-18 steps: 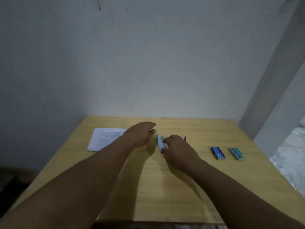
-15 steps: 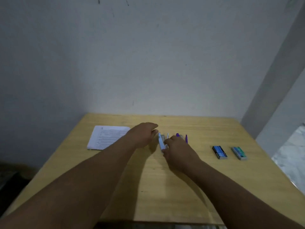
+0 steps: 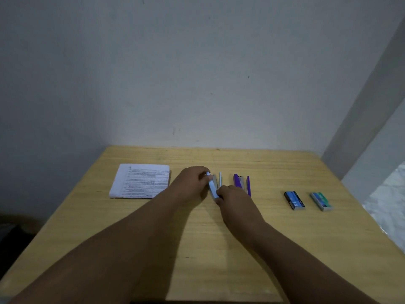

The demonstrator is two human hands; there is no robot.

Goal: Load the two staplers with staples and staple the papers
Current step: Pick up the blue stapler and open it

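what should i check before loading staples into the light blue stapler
1. Both hands on the light blue stapler: ok, left hand at its far end, right hand at its near end.
2. Stapler opened for loading: cannot tell.
3. Staple boxes within view: ok, blue staple box and green staple box lie to the right.
4. Boxes opened: not ok, both look closed.
5. Papers out of the way: ok, left of the hands.

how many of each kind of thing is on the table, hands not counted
staplers: 2, the light blue stapler held at both ends by the left hand and the right hand, and the purple stapler
staple boxes: 2, the blue box and the green box
stacks of paper: 1, the printed papers
total: 5
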